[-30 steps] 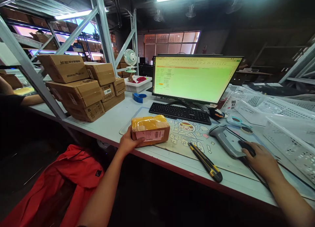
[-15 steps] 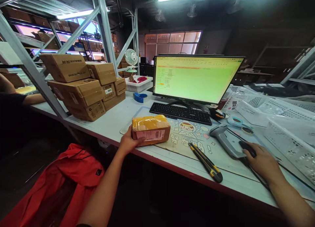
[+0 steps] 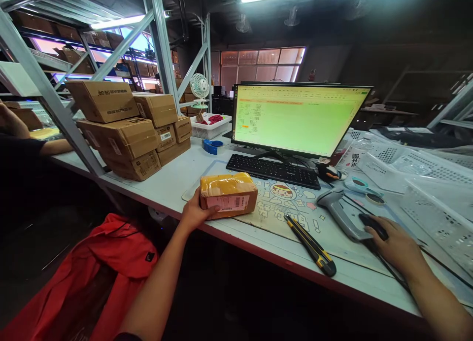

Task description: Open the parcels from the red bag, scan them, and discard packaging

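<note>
Cardboard box (image 3: 229,197), yellow tape across its top, sits at the table's (image 3: 173,183) front edge, just right of my left hand (image 3: 196,214), much the nearer one. Its long axis runs roughly left to right along that edge. My left thumb presses the labelled front while the hand grips the left end; the other fingers are mostly hidden. Well off to the right, my right hand (image 3: 396,243) curls its fingers over a mouse (image 3: 374,225), beside a scanner (image 3: 340,216). Between lies a cutter (image 3: 311,246), partly on a printed mat (image 3: 266,212). Beyond stand a keyboard (image 3: 273,171) and monitor (image 3: 299,119); stacked boxes (image 3: 136,139) and a metal rack (image 3: 163,50) rise at left.
</note>
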Demonstrator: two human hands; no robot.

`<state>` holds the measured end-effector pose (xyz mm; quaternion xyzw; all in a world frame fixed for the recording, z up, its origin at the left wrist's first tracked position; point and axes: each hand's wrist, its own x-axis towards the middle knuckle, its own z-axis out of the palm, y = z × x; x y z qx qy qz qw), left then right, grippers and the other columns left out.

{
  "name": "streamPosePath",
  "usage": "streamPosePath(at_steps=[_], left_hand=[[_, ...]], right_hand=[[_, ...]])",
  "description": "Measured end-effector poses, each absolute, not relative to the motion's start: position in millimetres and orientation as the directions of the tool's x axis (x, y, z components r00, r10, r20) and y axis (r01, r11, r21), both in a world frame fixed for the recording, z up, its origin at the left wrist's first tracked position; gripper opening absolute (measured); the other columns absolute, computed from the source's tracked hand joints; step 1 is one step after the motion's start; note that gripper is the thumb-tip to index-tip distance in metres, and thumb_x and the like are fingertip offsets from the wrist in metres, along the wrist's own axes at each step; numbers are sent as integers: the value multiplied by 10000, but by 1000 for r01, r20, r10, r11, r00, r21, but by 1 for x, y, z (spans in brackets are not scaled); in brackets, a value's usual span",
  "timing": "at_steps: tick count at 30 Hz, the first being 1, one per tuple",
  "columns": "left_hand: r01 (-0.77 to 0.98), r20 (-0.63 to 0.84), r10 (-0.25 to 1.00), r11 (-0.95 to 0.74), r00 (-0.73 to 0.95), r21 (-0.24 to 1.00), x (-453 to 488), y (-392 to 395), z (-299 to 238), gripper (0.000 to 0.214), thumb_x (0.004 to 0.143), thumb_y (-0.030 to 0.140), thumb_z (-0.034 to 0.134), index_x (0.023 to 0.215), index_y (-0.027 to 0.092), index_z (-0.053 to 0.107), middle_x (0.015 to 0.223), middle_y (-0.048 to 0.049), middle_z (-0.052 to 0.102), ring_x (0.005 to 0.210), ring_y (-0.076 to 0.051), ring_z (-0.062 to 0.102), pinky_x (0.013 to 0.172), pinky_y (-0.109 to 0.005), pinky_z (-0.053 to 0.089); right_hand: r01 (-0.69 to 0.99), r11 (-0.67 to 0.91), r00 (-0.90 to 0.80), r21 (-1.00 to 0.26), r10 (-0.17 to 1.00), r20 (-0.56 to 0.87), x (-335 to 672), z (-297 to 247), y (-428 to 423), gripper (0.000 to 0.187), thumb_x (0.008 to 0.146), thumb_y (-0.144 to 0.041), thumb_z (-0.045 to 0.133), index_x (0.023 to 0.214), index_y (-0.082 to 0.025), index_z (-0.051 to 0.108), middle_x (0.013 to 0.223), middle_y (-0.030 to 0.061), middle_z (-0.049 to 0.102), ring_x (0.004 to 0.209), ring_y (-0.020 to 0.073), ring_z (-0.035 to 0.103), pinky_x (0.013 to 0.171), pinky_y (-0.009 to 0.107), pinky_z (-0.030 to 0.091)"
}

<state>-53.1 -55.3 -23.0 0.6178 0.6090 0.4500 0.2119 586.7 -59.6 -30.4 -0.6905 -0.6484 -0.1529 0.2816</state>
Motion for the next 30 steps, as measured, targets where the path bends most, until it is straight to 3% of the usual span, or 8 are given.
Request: streamPosePath(at_steps=[17, 22, 30], left_hand=[[591, 269, 944, -108, -191, 799, -50, -57, -16, 928, 714, 492, 904, 1517, 299, 482, 1248, -64, 755, 1147, -324, 718, 947, -408, 568], [569, 263, 949, -121, -174, 814, -50, -58, -17, 910, 728, 473, 891, 1515, 283, 476, 1283, -73, 740, 1192, -329, 698, 998, -425, 550], [597, 274, 943, -113, -187, 795, -49, -58, -16, 918, 722, 465, 895, 1522, 293, 480, 1248, -69, 752, 1144, -330, 716, 949, -419, 569]], right_hand=[[976, -33, 143, -216, 844, 516, 577, -22, -62, 703, 854, -614, 368, 1256, -116, 658, 1311, 215, 642, 1253, 372, 606, 1162, 495, 438], [970, -38, 161, -242, 844, 512, 575, -20, -64, 654, 863, -586, 385, 1256, -138, 653, 1322, 207, 636, 1254, 364, 606, 1159, 479, 437], [966, -58, 179, -251, 850, 496, 575, -19, -64, 581, 852, -565, 402, 1210, -178, 648, 1335, 192, 629, 1254, 371, 595, 1142, 499, 435]])
